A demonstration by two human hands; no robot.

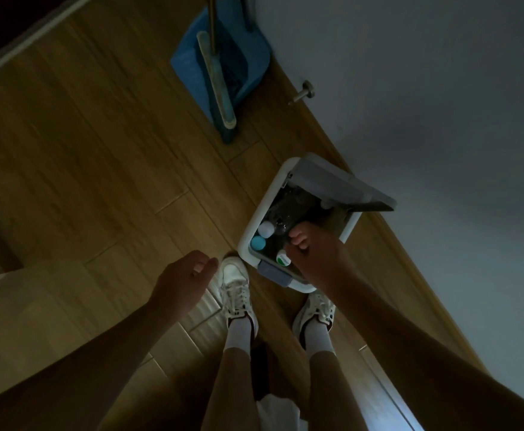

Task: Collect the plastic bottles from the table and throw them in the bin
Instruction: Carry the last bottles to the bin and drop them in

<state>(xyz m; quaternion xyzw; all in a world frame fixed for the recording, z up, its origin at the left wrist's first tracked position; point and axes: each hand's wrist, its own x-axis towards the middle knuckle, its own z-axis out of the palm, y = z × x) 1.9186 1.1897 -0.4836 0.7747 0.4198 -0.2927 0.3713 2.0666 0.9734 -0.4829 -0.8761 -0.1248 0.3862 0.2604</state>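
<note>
The white pedal bin [262, 209] stands on the wooden floor against the wall, with its grey lid [341, 188] raised. Inside lie clear plastic bottles [280, 223], one with a white cap [266, 229] and one with a blue cap [257, 243]. My right hand [312, 255] is over the bin's opening, fingers curled around a bottle whose green-and-white cap [283, 258] sticks out beside the thumb; its body is hidden by the hand. My left hand [186, 275] hangs left of the bin above the floor, loosely curled and holding nothing.
A blue dustpan with a broom [223, 66] leans near the wall beyond the bin. A metal door stopper [304, 93] sticks out of the floor by the wall. My white shoes [235, 287] stand right in front of the bin's grey pedal [274, 273]. The room is dim.
</note>
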